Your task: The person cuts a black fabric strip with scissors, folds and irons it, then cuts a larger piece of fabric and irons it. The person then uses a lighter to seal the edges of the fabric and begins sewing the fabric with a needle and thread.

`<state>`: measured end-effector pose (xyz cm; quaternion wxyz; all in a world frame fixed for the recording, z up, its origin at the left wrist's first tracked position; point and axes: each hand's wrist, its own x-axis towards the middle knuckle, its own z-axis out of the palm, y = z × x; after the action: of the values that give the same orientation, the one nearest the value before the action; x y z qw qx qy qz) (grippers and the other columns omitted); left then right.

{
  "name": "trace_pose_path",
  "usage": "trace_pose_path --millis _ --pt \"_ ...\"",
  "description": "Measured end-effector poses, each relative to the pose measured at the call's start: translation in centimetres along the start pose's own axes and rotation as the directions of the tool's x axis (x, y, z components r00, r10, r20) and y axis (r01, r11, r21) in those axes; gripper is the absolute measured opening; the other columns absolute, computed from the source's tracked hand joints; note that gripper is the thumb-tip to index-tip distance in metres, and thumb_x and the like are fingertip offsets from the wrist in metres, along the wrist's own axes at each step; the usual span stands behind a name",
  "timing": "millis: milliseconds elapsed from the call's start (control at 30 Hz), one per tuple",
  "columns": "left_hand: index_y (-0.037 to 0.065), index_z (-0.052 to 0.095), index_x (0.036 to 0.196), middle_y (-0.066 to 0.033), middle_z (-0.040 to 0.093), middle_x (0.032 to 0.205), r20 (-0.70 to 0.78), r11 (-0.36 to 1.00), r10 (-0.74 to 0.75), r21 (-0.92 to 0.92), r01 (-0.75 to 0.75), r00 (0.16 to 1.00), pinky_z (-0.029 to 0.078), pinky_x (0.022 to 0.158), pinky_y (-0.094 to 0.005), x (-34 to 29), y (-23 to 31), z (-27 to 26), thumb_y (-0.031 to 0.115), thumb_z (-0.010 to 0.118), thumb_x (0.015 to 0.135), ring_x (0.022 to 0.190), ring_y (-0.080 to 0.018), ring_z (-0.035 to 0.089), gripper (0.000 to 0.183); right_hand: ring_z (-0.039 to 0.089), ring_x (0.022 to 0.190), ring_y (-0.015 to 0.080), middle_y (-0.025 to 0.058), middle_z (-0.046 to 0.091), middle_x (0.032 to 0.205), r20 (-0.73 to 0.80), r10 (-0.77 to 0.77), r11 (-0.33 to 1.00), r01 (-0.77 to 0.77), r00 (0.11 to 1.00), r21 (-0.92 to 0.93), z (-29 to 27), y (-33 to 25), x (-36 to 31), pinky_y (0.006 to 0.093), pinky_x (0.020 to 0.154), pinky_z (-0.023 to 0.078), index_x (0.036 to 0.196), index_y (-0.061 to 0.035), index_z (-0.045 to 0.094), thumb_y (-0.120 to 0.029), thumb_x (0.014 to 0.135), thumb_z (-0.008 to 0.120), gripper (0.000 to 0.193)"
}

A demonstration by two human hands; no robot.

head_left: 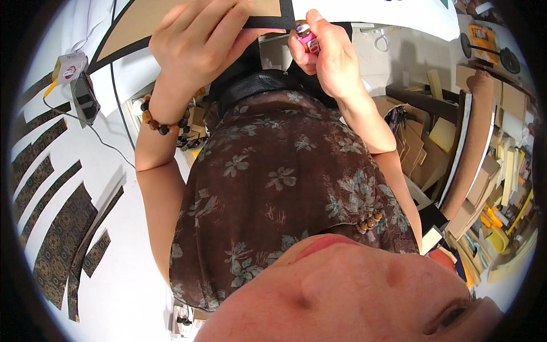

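At the top edge, a tan board (137, 34) with a black border lies on a white surface. My left hand (196, 43), with a beaded bracelet at its wrist, is closed over the board's near edge. Its thumb runs along the underside of the black border, and the fingers bend over the top. My right hand (333, 54) is closed around a small pink object with a colourful print (307, 37), close to the board's corner. The fist hides most of that object, so its kind cannot be made out.
On the white surface at left lie several dark patterned strips (62, 239), a black device (85, 100) and a thin cable. Cardboard scraps (419, 145), a long brown roll (473, 142) and an orange package (483, 43) crowd the right side.
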<state>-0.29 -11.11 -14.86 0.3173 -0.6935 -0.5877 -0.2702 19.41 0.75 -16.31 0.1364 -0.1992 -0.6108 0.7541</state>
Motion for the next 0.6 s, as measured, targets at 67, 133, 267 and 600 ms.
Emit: trace_pose_path --millis 67,133,267,600 --pt "0.012 0.076 0.101 0.0017 0.075 0.098 0.009 1.0 -0.004 0.02 0.004 1.0 0.051 0.066 -0.0253 -0.1 0.2 0.0 0.029 0.088 0.069 0.08 -0.0161 0.071 0.039 0.039 0.053 0.0046 -0.0022 0.051 0.062 -0.024 0.003 0.999 -0.005 1.0 -0.05 0.2 -0.3 -0.2 0.0206 0.051 0.032 0.081 -0.006 0.048 -0.036 0.109 0.032 0.044" --pt "0.011 0.076 0.101 0.0012 0.075 0.097 0.014 1.0 -0.007 0.022 0.006 1.0 0.051 0.065 -0.0253 -0.1 0.4 0.0 0.03 0.088 0.069 0.079 -0.0162 0.071 0.039 0.04 0.055 0.0042 -0.0021 0.052 0.064 -0.051 0.026 0.998 -0.029 0.998 -0.055 0.5 -0.4 -0.4 0.0206 0.052 0.033 0.082 -0.0063 0.048 -0.038 0.109 0.033 0.044" --pt "0.01 0.076 0.102 0.0001 0.075 0.096 0.001 1.0 -0.004 -0.003 0.004 1.0 0.051 0.064 -0.0253 -0.3 0.6 0.2 0.031 0.088 0.069 0.078 -0.0166 0.071 0.041 0.043 0.057 0.0035 -0.0019 0.055 0.067 -0.044 0.061 0.998 -0.062 0.997 -0.033 0.4 -0.6 -0.7 0.0202 0.052 0.035 0.082 -0.006 0.051 -0.042 0.109 0.037 0.047" --pt "0.008 0.074 0.102 -0.0032 0.074 0.096 -0.016 1.0 0.01 -0.029 -0.01 1.0 0.049 0.063 -0.0279 -0.4 0.7 0.3 0.028 0.083 0.077 0.08 -0.0199 0.072 0.033 0.052 0.062 0.001 -0.0014 0.065 0.074 -0.117 -0.401 0.891 0.358 0.908 -0.278 0.3 0.9 0.8 0.0175 0.055 0.039 0.102 0.0024 0.069 -0.003 0.093 0.071 0.011"
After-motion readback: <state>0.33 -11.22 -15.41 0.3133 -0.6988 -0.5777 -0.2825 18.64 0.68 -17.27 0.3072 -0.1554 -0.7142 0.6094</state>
